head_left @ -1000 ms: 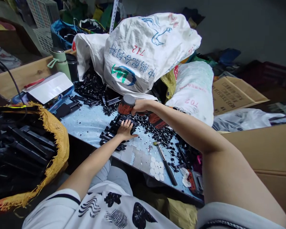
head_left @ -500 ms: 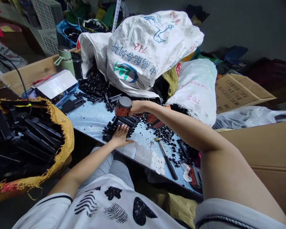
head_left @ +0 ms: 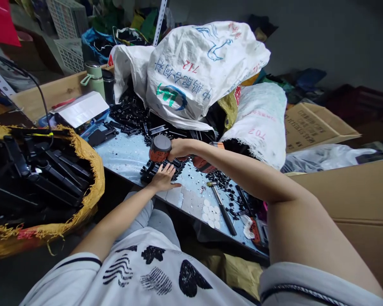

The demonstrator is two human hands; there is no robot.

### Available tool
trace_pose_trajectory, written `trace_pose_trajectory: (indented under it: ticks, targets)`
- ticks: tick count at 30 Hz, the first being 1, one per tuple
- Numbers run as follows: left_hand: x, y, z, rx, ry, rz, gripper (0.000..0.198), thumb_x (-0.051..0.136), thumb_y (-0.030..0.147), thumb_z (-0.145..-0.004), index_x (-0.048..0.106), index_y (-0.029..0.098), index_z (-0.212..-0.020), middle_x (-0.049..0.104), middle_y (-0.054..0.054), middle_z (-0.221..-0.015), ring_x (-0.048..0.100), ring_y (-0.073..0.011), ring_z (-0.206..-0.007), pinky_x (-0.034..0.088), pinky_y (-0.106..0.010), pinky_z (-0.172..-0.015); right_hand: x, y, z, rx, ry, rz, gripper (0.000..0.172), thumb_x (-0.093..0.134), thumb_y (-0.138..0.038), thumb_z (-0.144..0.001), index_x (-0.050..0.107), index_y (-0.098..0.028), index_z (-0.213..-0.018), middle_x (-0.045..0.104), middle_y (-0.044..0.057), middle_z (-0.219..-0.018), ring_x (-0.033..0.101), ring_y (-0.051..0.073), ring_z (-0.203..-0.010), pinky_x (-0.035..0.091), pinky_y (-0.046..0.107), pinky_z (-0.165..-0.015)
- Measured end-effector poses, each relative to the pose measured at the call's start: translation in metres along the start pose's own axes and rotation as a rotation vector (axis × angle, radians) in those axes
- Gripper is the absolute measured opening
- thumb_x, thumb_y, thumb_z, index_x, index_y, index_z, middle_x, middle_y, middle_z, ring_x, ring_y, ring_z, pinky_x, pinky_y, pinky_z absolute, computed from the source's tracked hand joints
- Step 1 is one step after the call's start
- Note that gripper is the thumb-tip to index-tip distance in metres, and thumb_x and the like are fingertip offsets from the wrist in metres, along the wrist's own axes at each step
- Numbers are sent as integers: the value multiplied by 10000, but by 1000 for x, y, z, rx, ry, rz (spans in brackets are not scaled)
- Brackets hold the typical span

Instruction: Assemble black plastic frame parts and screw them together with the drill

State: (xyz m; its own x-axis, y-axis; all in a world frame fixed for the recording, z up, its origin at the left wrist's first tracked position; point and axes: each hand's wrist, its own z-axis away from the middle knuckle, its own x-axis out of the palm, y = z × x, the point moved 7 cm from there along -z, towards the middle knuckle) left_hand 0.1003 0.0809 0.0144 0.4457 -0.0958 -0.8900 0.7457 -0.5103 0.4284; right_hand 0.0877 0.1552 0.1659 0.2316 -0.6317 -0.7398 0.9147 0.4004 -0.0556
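My right hand (head_left: 181,148) is wrapped round the handle of a cordless drill (head_left: 160,149), orange and dark grey, with its round grey base facing me. The drill is over a row of black plastic parts (head_left: 147,173) on the blue worktop (head_left: 118,153); its tip is hidden. My left hand (head_left: 162,177) lies flat with spread fingers on those parts, just in front of the drill. Right of the hands, many small black screws (head_left: 221,182) are scattered. A hammer (head_left: 223,208) with a black handle lies near the front edge, beside white round discs (head_left: 211,213).
White woven sacks (head_left: 181,76) rise behind the worktop, with loose black parts (head_left: 127,112) spilling out. A yellow sack (head_left: 97,170) full of black parts stands at the left. A green bottle (head_left: 95,80) is at the back left. A cardboard box (head_left: 344,204) flanks the right.
The drill in my right hand has moved a little left and closer to my left hand. My left hand stays on the black parts. The view has shifted slightly.
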Motion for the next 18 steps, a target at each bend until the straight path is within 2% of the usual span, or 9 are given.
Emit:
trace_pose_trajectory:
  ticks: [3,6,11,15,18]
  targets:
    - [0,1,0,-10,-22,-2,916,321,777,-790,407,83,-1382,346,-172,-1476,249,-310,-1390,137,-503,-1141,3,-10,0,12,-2,23,183,672,-233,-592,621,-111,-719,528,3,-559,473,114,-512,375,229,-483]
    - [-1,1,2,-22,-8,-12,893,293,758,-814,384,90,-1400,329,-152,-1490,215,-291,-1405,89,-486,-1155,7,-15,9,-17,-15,36,161,640,-256,-615,629,-114,-690,536,16,-551,483,122,-503,368,235,-469]
    - [6,-3,3,-54,-118,14,926,236,772,-811,275,112,-1460,244,-124,-1531,149,-292,-1424,117,-473,-1147,8,-28,26,-87,14,48,167,666,-261,-608,658,-130,-710,555,9,-562,531,138,-553,385,230,-498]
    - [5,-3,1,-78,-133,-1,928,235,771,-811,244,112,-1465,274,-151,-1515,223,-306,-1396,158,-475,-1124,18,-47,19,-109,-21,22,180,701,-235,-595,664,-139,-743,574,4,-579,549,139,-577,403,221,-515]
    - [-1,1,1,-65,-108,-1,909,253,764,-815,251,121,-1459,307,-151,-1499,267,-299,-1379,203,-450,-1112,25,-51,15,-114,-23,20,154,697,-236,-612,647,-138,-720,585,17,-596,541,137,-559,401,225,-497]
